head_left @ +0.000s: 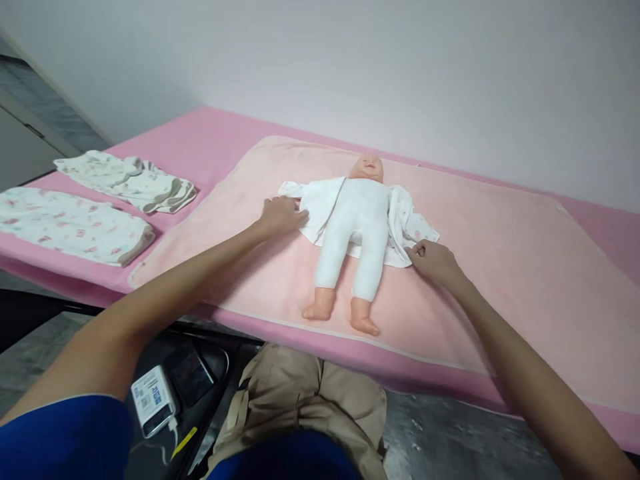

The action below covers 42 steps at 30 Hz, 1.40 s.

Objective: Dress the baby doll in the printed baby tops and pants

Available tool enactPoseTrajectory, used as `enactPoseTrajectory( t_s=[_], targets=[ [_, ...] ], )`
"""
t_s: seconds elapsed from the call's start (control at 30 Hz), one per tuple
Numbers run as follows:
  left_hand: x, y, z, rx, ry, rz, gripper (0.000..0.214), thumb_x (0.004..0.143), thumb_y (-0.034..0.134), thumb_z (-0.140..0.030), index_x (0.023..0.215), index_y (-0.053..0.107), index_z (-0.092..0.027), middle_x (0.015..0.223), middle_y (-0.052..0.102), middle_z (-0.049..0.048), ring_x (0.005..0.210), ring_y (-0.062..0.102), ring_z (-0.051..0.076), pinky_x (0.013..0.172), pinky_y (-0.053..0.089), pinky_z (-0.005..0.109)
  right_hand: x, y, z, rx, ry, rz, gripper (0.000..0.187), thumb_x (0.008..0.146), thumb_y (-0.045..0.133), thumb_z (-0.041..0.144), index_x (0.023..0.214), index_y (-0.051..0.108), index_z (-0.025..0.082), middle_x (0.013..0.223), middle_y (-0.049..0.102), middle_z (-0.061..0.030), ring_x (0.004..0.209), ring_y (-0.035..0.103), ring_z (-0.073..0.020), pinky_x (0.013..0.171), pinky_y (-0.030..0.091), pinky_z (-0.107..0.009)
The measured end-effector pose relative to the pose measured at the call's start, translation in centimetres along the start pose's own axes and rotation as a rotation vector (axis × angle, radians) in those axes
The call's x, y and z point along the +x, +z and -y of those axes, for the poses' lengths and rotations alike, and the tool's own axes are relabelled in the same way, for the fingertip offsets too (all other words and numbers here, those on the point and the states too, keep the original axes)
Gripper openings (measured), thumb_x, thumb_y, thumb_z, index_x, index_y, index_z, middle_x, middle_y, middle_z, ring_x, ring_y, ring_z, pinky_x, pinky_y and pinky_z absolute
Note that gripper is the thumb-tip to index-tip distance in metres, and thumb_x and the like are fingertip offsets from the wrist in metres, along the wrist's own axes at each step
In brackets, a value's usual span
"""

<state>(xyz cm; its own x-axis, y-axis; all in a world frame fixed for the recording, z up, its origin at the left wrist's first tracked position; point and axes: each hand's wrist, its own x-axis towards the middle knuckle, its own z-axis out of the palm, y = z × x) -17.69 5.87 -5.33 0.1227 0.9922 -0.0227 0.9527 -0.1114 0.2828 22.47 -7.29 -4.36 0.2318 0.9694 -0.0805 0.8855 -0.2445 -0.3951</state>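
Observation:
A baby doll (361, 213) lies on its back, feet toward me, with a white body and legs. A white baby shirt (319, 203) is spread open around its torso, its front panels apart and part of it under the doll. Small prints show on the inner side at the right. My left hand (281, 216) is at the shirt's left side by the sleeve, thumb and fingers closed on the cloth. At the lower right corner of the shirt, my right hand (435, 261) pinches the hem. The doll's arms are covered by the shirt.
A pale pink mat (490, 253) lies under the doll on a pink-covered table (200, 140) against a wall. Folded printed baby clothes (75, 227) and more clothes with brown trim (130, 180) lie at the left. Below, a white power bank (154, 400) and a phone (193, 377) rest on a dark surface.

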Motion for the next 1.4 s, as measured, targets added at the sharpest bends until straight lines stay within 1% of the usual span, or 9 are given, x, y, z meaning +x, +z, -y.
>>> enactPoseTrajectory(
  t_s=[0.13,0.27,0.37,0.53,0.8,0.93,1.03,1.2,1.4],
  targets=[
    [0.1,-1.4,-5.7,-0.233,0.219,-0.223,0.024,0.109,0.047,-0.037,0.102,0.063,-0.021,0.108,0.075,0.0137,0.108,0.069,0.032,0.097,0.051,0.045,0.2,-2.3,6.1,0.261,-0.13,-0.148,0.024,0.098,0.062,0.036,0.08,0.052,0.025,0.082,0.063,-0.0015,0.079,0.059,-0.0211,0.073,0.043,-0.034],
    [-3.2,-1.2,-9.7,-0.274,0.764,-0.343,0.015,0.106,0.054,-0.034,0.115,0.06,-0.023,0.121,0.07,0.0134,0.113,0.064,0.032,0.101,0.05,0.049,-2.2,-1.1,11.0,0.272,-0.632,-0.41,0.012,0.105,0.056,0.034,0.097,0.052,0.026,0.1,0.066,-0.0067,0.093,0.062,-0.025,0.087,0.052,-0.041],
    [-5.5,-0.3,-7.5,-0.254,0.86,-0.292,0.026,0.101,0.064,-0.038,0.12,0.057,-0.022,0.131,0.068,0.0147,0.118,0.061,0.034,0.105,0.05,0.051,-4.4,1.6,10.0,0.123,-0.811,-0.33,0.013,0.105,0.061,0.034,0.114,0.059,0.025,0.122,0.069,-0.0131,0.116,0.064,-0.0331,0.104,0.051,-0.052],
    [-6.7,1.2,-2.0,-0.309,0.676,-0.21,0.026,0.102,0.059,-0.043,0.116,0.054,-0.022,0.117,0.072,0.0121,0.106,0.064,0.03,0.095,0.052,0.046,-5.1,4.4,5.5,0.458,-0.577,-0.348,0.036,0.101,0.073,0.048,0.125,0.059,0.026,0.125,0.066,-0.0107,0.101,0.069,-0.0263,0.09,0.06,-0.046],
    [-8.3,-0.2,-0.1,-0.267,0.681,-0.052,0.018,0.095,0.057,-0.032,0.11,0.053,-0.024,0.082,0.065,0.0012,0.078,0.064,0.024,0.079,0.05,0.039,-5.4,1.7,2.5,0.274,-0.714,-0.209,0.016,0.111,0.06,0.042,0.108,0.063,0.026,0.102,0.069,-0.0069,0.092,0.067,-0.0246,0.087,0.055,-0.043],
    [-4.2,-0.4,2.0,-0.131,0.667,-0.166,0.036,0.095,0.06,-0.044,0.123,0.059,-0.021,0.123,0.074,0.014,0.116,0.066,0.035,0.105,0.051,0.052,-2.2,0.7,-1.4,0.111,-0.619,-0.449,0.028,0.101,0.066,0.045,0.12,0.065,0.023,0.12,0.071,-0.0152,0.114,0.066,-0.036,0.1,0.053,-0.055],
    [1.7,0.2,1.9,-0.062,0.543,-0.271,0.059,0.09,0.064,-0.043,0.143,0.056,-0.018,0.156,0.06,0.0201,0.146,0.051,0.043,0.117,0.046,0.059,1.5,1.1,-1.5,-0.009,-0.486,-0.431,0.043,0.095,0.068,0.048,0.128,0.066,0.019,0.126,0.071,-0.0205,0.118,0.064,-0.0415,0.099,0.054,-0.057],
    [8.8,0.6,-0.2,0.026,0.485,-0.19,0.056,0.096,0.06,-0.05,0.142,0.06,-0.018,0.146,0.068,0.0203,0.14,0.059,0.042,0.114,0.049,0.055,6.6,0.8,0.5,-0.148,-0.328,-0.326,0.05,0.103,0.053,0.048,0.138,0.063,0.014,0.133,0.072,-0.0236,0.116,0.065,-0.0401,0.096,0.052,-0.051],
    [9.1,-0.8,-2.5,0.117,0.495,-0.135,0.058,0.104,0.051,-0.067,0.139,0.059,-0.021,0.137,0.073,0.018,0.123,0.069,0.038,0.096,0.054,0.045,10.4,-2.6,-3.3,-0.343,-0.473,-0.359,0.052,0.102,0.052,0.048,0.136,0.062,0.01,0.128,0.071,-0.0259,0.109,0.063,-0.0389,0.094,0.049,-0.05]
  ],
)
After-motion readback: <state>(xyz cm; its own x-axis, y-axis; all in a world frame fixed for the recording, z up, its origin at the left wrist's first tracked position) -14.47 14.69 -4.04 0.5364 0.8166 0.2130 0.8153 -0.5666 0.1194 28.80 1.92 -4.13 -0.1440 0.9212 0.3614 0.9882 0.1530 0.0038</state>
